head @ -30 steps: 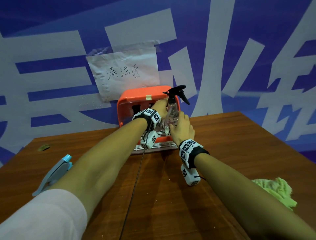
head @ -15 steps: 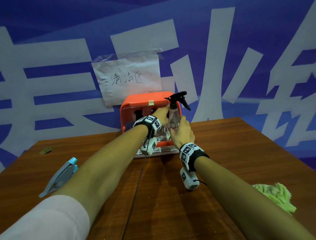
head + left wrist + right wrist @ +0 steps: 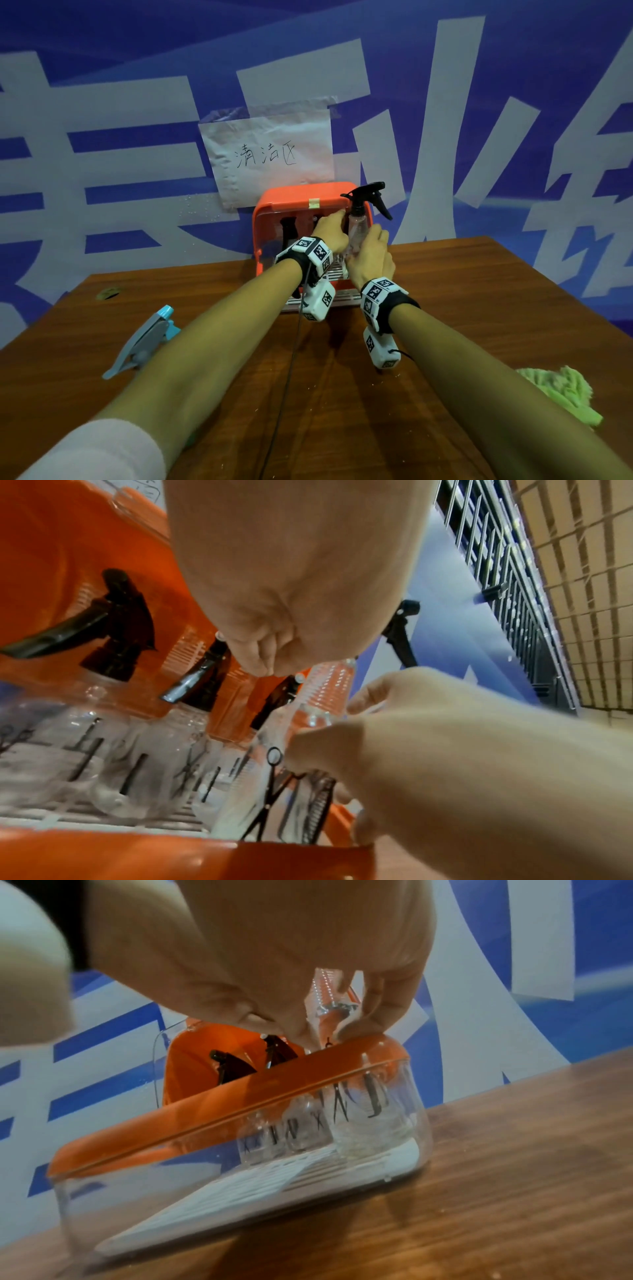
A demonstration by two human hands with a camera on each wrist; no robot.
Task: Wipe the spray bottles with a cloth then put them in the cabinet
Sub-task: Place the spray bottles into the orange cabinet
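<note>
- Orange cabinet (image 3: pixel 298 202) stood at the far edge of the tabletop (image 3: pixel 479 308), against the blue wall; its front was open.
- Right hand (image 3: pixel 368 255) grasped a clear spray bottle (image 3: pixel 358 222) by its body, upright, black trigger head above the cabinet's top, at the right side of the opening.
- Left hand (image 3: pixel 330 229) was reaching into the opening just beside that bottle, fingers curled; could not tell whether it gripped anything.
- Left wrist view: other spray bottles (image 3: pixel 113 631) stood inside the cabinet on a white slatted floor.
- Green cloth (image 3: pixel 561 394) lay near the right edge, well apart from both hands.
- Blue-grey spray head (image 3: pixel 144 342) lay near the left edge.
</note>
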